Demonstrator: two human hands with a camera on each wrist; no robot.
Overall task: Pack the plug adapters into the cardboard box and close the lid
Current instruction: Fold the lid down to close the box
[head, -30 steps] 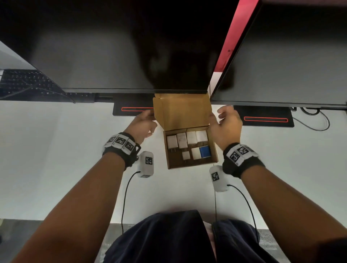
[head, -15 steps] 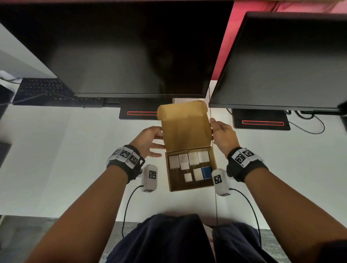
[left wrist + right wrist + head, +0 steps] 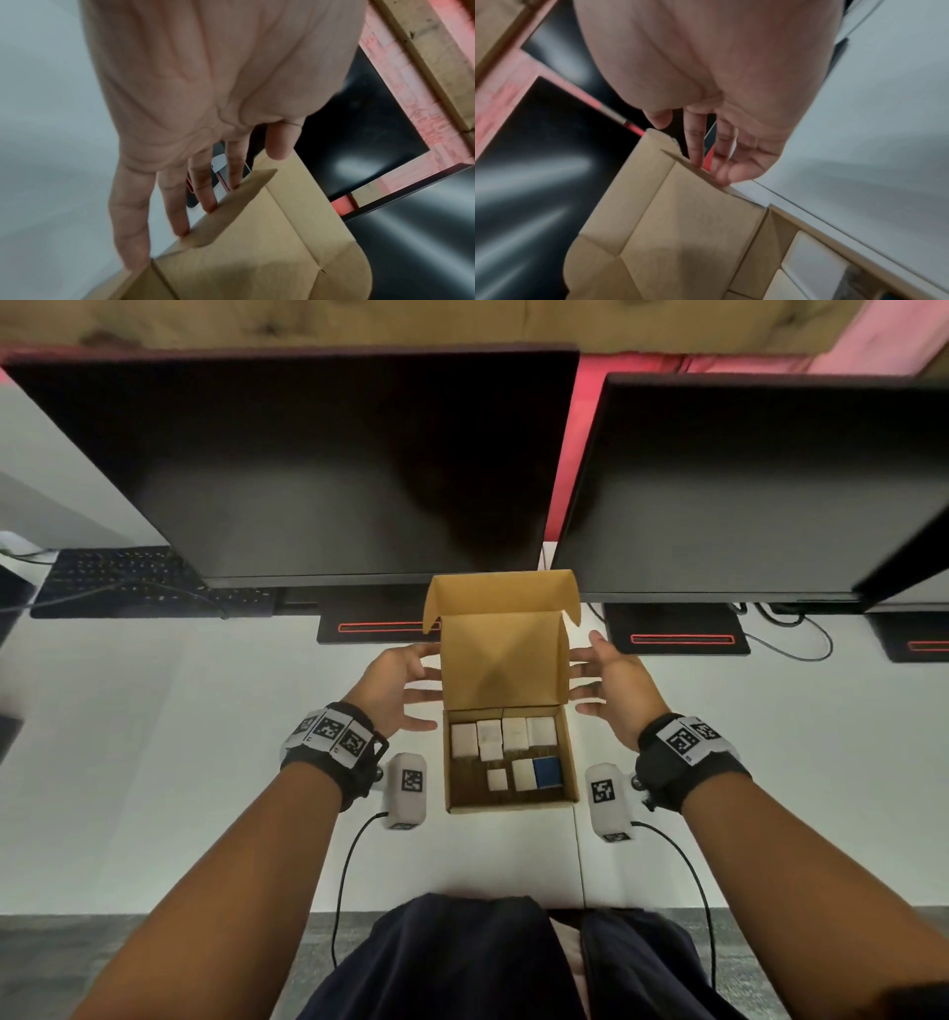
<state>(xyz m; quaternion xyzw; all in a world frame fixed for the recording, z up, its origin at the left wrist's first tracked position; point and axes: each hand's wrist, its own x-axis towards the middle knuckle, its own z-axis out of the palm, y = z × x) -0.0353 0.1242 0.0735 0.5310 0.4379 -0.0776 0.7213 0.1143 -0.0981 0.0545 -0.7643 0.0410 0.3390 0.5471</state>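
An open cardboard box (image 3: 511,806) sits on the white desk between my hands. Several white plug adapters (image 3: 503,737) and one blue adapter (image 3: 547,772) lie inside it. Its lid (image 3: 506,660) stands upright at the back, with the front flap (image 3: 500,590) tipped toward me. My left hand (image 3: 398,688) is at the lid's left side, and its straight fingers (image 3: 205,200) touch the folded left side flap (image 3: 231,205). My right hand (image 3: 608,685) is at the lid's right side, its fingertips (image 3: 698,160) against the right flap (image 3: 698,172). Neither hand holds anything.
Two dark monitors (image 3: 349,469) (image 3: 760,490) hang over the back of the desk, just behind the lid. Their black stands (image 3: 377,626) (image 3: 678,636) flank the box. A black keyboard (image 3: 144,580) lies at back left. Cables (image 3: 791,639) trail at back right.
The lid has swung up from leaning back to upright, and its side flaps have folded inward. Both hands have stayed at the lid's sides and their fingers have straightened.
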